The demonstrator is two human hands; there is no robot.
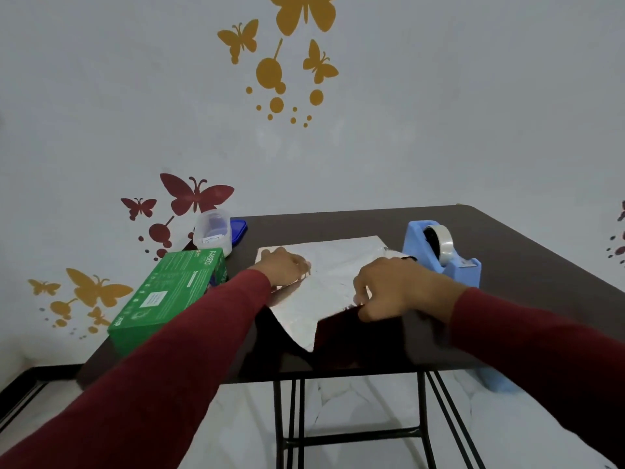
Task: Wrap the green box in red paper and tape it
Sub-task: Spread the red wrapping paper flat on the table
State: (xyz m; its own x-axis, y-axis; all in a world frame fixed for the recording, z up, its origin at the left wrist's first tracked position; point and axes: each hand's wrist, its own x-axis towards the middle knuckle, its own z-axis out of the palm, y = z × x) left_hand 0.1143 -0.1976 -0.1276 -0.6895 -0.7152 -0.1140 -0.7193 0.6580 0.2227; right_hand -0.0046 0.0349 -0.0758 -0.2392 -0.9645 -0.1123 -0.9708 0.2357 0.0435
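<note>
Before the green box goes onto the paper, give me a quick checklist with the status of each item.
1. Paper spread on the table, white side up: not ok, near edge folded back showing its dark side.
2. Left hand steadies the sheet: ok, it rests on the far left part.
3. Right hand free: not ok, it pinches the near right edge.
4. Green box within reach: ok, it sits at the table's left edge, off the paper.
5. Tape dispenser ready: ok, a roll is loaded, right of the sheet.
6. Tape end free: cannot tell.

Box (169, 296) left of paper (324, 282); dispenser (443, 253) right
</note>
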